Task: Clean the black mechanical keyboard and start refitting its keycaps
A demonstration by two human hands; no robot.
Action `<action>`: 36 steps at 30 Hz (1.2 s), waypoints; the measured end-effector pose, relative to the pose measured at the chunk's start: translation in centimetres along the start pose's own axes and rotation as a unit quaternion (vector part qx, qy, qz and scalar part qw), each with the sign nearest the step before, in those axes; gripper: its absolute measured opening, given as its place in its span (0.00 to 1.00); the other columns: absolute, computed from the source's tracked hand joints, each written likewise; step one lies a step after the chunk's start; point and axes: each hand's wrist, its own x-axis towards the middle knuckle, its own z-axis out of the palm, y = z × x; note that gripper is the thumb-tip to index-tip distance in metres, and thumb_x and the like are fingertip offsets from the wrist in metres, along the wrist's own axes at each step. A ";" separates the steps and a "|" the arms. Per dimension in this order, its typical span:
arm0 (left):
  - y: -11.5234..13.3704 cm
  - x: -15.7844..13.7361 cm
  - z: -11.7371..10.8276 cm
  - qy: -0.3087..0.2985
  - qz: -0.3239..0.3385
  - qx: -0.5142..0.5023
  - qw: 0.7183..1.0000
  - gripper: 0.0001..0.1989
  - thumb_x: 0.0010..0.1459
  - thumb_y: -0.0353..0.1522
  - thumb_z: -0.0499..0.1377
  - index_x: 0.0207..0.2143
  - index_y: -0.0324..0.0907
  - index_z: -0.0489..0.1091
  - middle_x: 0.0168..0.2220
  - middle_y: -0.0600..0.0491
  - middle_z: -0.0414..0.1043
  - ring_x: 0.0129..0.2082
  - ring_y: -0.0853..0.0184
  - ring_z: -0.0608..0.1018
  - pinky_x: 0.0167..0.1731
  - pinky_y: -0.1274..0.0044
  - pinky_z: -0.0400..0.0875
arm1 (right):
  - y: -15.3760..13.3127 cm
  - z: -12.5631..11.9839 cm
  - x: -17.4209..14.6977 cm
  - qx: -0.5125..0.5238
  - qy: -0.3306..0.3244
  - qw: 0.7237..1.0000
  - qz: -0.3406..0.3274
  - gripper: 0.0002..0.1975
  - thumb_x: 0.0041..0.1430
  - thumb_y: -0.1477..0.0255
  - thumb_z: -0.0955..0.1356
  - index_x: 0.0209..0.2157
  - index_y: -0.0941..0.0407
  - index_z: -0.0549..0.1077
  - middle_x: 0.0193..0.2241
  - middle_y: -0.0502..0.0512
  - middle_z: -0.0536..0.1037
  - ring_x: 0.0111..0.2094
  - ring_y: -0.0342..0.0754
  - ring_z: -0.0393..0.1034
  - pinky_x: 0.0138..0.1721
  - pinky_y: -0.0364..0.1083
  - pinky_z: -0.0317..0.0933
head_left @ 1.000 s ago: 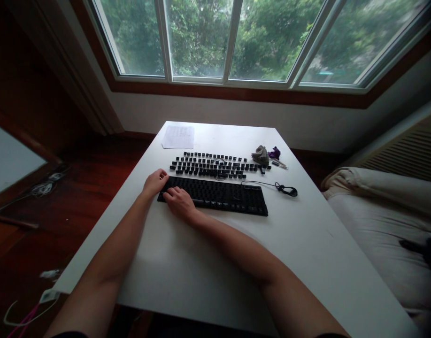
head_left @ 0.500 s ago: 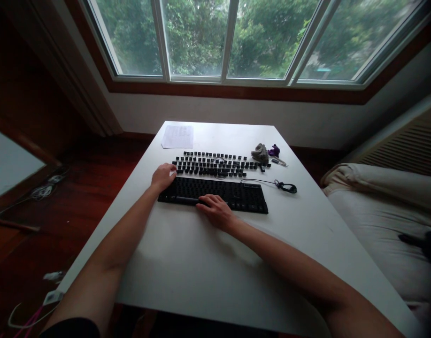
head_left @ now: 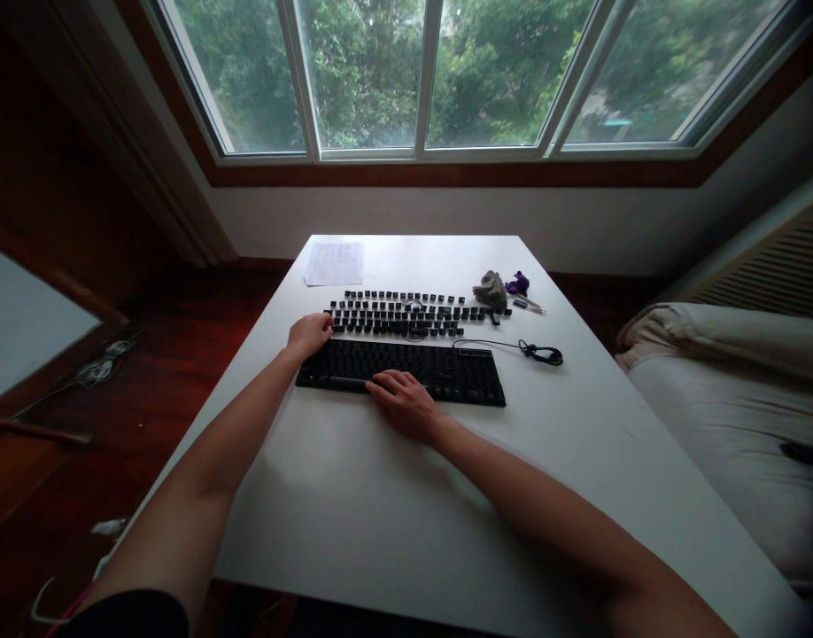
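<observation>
A black keyboard (head_left: 353, 361) lies across the white table. Beyond it, loose black keycaps (head_left: 406, 312) are laid out in several rows. My left hand (head_left: 310, 334) is at the left end of these rows, just past the keyboard's far left corner. Its thumb and fingers are pinched around what looks like a small keycap, mostly hidden by the fingertips. My right hand (head_left: 406, 403) rests flat over the keyboard's front edge near the middle, fingers stretched out on the keys. Nothing shows in its grasp.
A coiled black cable (head_left: 543, 354) runs to the keyboard's right. Behind it lie a grey cloth (head_left: 491, 291), a purple cloth (head_left: 518, 283) and thin pen-like tools (head_left: 527, 305). A printed sheet (head_left: 335, 264) lies at the far left. A couch (head_left: 712, 399) stands to the right.
The gap between my left thumb and fingers has narrowed at the keycap rows. My right hand has shifted slightly left along the keyboard's front edge. The view has tilted a little.
</observation>
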 end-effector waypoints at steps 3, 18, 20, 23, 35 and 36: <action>0.0 0.5 0.1 -0.008 0.001 0.003 1.000 0.11 0.56 0.37 0.62 0.42 0.49 0.76 0.39 0.53 0.80 0.39 0.62 0.78 0.35 0.76 0.67 | 0.1 -0.2 -0.2 0.007 0.002 1.000 0.003 0.23 0.65 0.74 0.65 0.62 0.56 0.67 0.56 0.63 0.72 0.57 0.57 0.63 0.56 0.56 0.60; -0.2 -0.7 -1.9 0.006 0.066 -0.001 0.998 0.11 0.60 0.39 0.58 0.42 0.47 0.76 0.41 0.52 0.77 0.36 0.64 0.77 0.36 0.75 0.67 | 1.2 -0.4 -0.6 -0.006 -0.013 1.000 0.022 0.23 0.66 0.78 0.65 0.61 0.54 0.67 0.55 0.61 0.73 0.57 0.55 0.64 0.56 0.55 0.60; -0.6 -1.4 -2.7 -0.003 0.116 -0.020 0.993 0.11 0.61 0.39 0.58 0.41 0.46 0.76 0.41 0.52 0.76 0.35 0.66 0.77 0.37 0.75 0.68 | 1.5 -0.3 -0.4 -0.015 -0.013 1.000 0.022 0.23 0.65 0.78 0.66 0.60 0.54 0.68 0.55 0.62 0.73 0.56 0.55 0.65 0.55 0.55 0.61; -0.9 -2.5 -3.7 -0.040 0.172 -0.045 0.983 0.11 0.61 0.38 0.57 0.41 0.45 0.76 0.40 0.52 0.76 0.34 0.66 0.77 0.38 0.75 0.69 | 2.3 0.1 -0.3 -0.018 -0.003 0.999 0.031 0.22 0.65 0.79 0.66 0.60 0.53 0.69 0.55 0.61 0.74 0.56 0.55 0.65 0.55 0.54 0.62; -0.5 -5.2 -4.8 -0.127 0.246 -0.051 0.960 0.13 0.62 0.41 0.57 0.42 0.47 0.79 0.41 0.52 0.77 0.35 0.66 0.77 0.38 0.75 0.69 | 3.4 0.6 -0.7 0.023 0.033 0.998 0.041 0.22 0.66 0.80 0.65 0.59 0.53 0.71 0.56 0.60 0.75 0.59 0.52 0.66 0.59 0.54 0.63; -0.4 -5.2 -4.8 -0.128 0.247 -0.049 0.959 0.13 0.62 0.41 0.57 0.42 0.48 0.79 0.41 0.52 0.77 0.35 0.66 0.77 0.38 0.75 0.69 | 3.4 0.5 -0.7 0.024 0.032 0.998 0.041 0.22 0.65 0.80 0.65 0.59 0.53 0.70 0.56 0.60 0.74 0.59 0.52 0.66 0.60 0.54 0.63</action>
